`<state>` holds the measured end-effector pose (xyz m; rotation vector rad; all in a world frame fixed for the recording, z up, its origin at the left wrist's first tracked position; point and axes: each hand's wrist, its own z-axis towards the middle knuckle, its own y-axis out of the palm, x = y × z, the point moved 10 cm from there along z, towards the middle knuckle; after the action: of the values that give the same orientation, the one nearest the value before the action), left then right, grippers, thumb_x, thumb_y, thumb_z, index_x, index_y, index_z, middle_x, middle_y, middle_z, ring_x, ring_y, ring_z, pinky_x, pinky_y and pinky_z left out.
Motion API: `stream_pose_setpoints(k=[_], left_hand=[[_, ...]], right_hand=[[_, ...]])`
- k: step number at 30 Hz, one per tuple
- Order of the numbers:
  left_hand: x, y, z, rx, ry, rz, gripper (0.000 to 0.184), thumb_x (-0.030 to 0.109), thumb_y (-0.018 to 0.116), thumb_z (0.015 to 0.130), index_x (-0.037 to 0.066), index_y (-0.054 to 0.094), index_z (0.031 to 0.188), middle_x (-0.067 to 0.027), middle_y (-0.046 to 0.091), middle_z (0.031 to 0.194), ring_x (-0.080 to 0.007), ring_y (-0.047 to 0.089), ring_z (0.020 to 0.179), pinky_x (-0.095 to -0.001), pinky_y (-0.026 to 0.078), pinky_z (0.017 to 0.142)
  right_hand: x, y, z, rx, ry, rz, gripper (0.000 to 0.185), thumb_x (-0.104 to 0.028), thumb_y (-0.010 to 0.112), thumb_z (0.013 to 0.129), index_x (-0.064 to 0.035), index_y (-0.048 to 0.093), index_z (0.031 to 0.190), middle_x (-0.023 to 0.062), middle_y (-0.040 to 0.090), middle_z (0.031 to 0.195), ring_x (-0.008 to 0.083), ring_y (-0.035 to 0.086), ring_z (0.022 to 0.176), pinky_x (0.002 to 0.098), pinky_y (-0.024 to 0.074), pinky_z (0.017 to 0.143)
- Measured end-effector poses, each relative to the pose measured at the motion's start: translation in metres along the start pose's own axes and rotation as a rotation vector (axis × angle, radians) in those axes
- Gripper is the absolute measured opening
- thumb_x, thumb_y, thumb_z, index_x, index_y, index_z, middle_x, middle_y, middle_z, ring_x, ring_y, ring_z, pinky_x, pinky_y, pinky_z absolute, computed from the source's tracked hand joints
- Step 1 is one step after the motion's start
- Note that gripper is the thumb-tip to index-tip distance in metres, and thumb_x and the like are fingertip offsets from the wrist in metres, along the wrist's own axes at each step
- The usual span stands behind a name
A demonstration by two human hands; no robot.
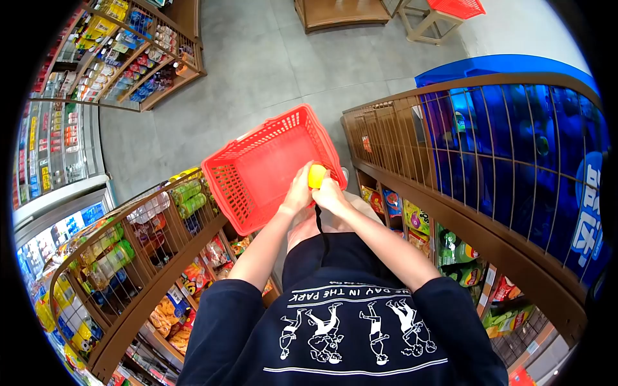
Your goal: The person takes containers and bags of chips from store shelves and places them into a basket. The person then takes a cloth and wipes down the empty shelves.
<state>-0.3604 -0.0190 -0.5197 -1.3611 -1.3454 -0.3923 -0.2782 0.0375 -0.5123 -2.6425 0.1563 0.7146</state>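
Dark T-shirt (354,315) w/ white print fills the view nearest my cam. Beyond it both arms reach fwd & meet near the center. L hand (299,192) is clamped on the L side of a small yellow item (316,176); R hand (329,193) is clamped on its R/near side, so the hands are close tog. w/ the item btwn them. Can't ID the item from my end, & the exact finger placement is partly hidden.

The item shows over the near R part of a red basket (270,174), which sits tilted in my view, its slotted walls & bare inside visible. Can't tell what holds the basket up. Black strap (320,222) hangs just below the hands, twd the shirt.

Gray floor (251,64) lies past the basket. On the L, a wire-railed shelf (174,254) w/ pkgd goods; on the R, another railed shelf (450,206) w/ bright snack bags (416,217) below & a big blue unit (515,122) behind the wires.
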Motion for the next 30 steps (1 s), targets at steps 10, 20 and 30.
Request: stream_pose_setpoints(k=[10, 20, 30], left_hand=[[-0.016, -0.004, -0.020, 0.003, -0.092, 0.042, 0.079, -0.003, 0.058, 0.078, -0.002, 0.020, 0.147, -0.0316, 0.037, 0.141, -0.0459, 0.040, 0.130, -0.0468, 0.037, 0.109], [0.019, -0.034, -0.056, 0.203, 0.172, 0.097, 0.032, -0.010, 0.044, 0.083, -0.003, 0.052, 0.114, -0.0270, 0.050, 0.112, -0.0437, 0.053, 0.103, -0.0487, 0.044, 0.092], [0.035, -0.024, -0.063, 0.083, 0.102, -0.086, 0.020, 0.015, 0.047, 0.101, -0.001, 0.059, 0.100, -0.0174, 0.063, 0.076, -0.0282, 0.064, 0.070, -0.0401, 0.049, 0.065]], right_hand=[[0.005, -0.006, -0.011, 0.191, -0.099, 0.024, 0.068, -0.012, 0.062, 0.078, 0.0084, 0.036, 0.138, 0.0333, 0.060, 0.114, 0.0415, 0.059, 0.112, 0.0448, 0.0475, 0.096], [0.066, 0.019, -0.046, 0.328, 0.048, 0.142, 0.033, -0.014, 0.060, 0.082, 0.0039, 0.062, 0.109, 0.0235, 0.068, 0.104, 0.0338, 0.067, 0.100, 0.0416, 0.0533, 0.087], [0.088, -0.027, -0.119, 0.473, -0.033, 0.608, 0.047, -0.042, 0.061, 0.093, 0.0032, 0.063, 0.079, 0.0056, 0.061, 0.062, 0.0143, 0.059, 0.046, 0.0301, 0.0515, 0.045]])
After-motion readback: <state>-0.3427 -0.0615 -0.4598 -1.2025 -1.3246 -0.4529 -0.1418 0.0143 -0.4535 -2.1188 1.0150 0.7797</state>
